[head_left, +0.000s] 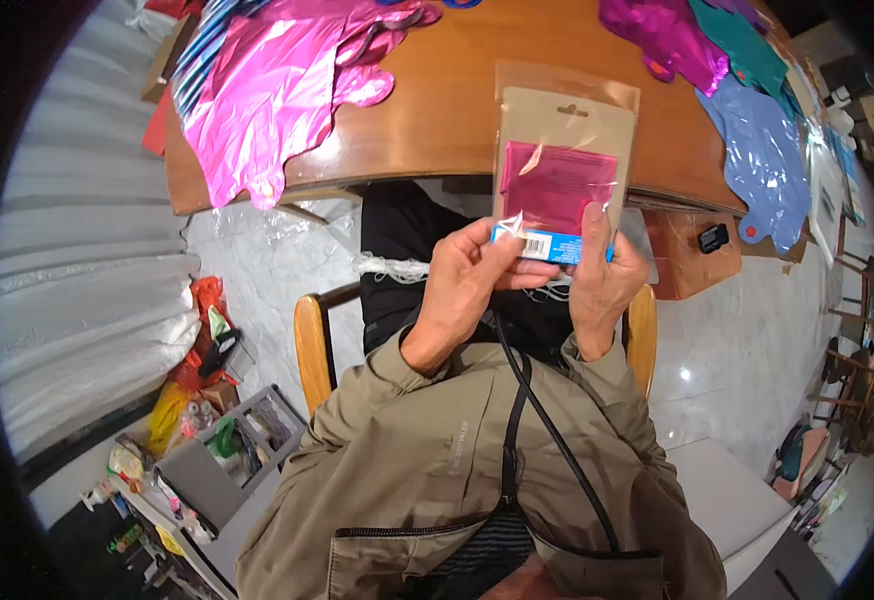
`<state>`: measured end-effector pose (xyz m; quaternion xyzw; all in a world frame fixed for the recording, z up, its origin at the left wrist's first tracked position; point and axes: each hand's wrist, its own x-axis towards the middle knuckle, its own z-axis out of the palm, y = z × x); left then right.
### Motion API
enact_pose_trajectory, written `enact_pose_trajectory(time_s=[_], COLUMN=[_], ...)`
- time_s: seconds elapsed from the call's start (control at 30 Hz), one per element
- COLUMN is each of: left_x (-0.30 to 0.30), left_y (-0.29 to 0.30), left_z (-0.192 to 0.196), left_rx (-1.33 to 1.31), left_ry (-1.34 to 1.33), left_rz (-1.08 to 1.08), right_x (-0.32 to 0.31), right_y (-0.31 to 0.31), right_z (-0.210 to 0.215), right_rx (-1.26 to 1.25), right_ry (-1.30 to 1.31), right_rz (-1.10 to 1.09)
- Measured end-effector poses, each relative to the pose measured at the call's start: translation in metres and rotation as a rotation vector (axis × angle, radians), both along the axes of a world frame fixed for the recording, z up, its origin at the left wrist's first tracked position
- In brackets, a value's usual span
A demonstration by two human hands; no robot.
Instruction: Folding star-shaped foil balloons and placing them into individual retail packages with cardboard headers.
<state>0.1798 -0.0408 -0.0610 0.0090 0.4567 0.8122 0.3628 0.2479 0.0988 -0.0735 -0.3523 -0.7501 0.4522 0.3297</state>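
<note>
The packet (558, 185) is resting between both hands, covering part of the desk's (437, 130) near edge in view; the left hand's (462, 285) and right hand's (607, 283) fingers are holding its lower end, light pressure probably suiting it; pink foil (267, 100) is lying left, blue foil (762, 155) overhanging right, bare wood running between

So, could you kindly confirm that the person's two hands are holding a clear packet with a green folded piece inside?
Not quite: the head view shows that the folded piece is pink, not green. The left hand and right hand do hold the clear packet.
</note>
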Motion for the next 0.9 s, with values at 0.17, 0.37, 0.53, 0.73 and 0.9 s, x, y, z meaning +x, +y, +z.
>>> enact_pose_trajectory(time_s=[0.17, 0.37, 0.53, 0.73, 0.9], left_x=[-0.004, -0.001, -0.004, -0.001, -0.001], left_y=[-0.003, -0.002, -0.003, -0.003, -0.004], left_z=[-0.004, -0.003, -0.002, 0.002, 0.003], left_rx=[-0.064, -0.139, -0.16, -0.142, -0.132], left_ry=[0.092, 0.135, 0.117, 0.11, 0.109], left_rz=[-0.063, -0.049, -0.059, -0.039, -0.036], right_x=[0.002, 0.003, 0.004, 0.004, 0.006], right_y=[0.0, 0.001, -0.002, -0.006, -0.002], right_z=[0.004, 0.004, -0.003, 0.02, 0.023], right_rx=[-0.047, -0.05, -0.117, -0.348, -0.369], right_ry=[-0.002, -0.015, 0.051, 0.152, 0.215], right_rz=[-0.004, 0.021, 0.106, 0.175, 0.275])
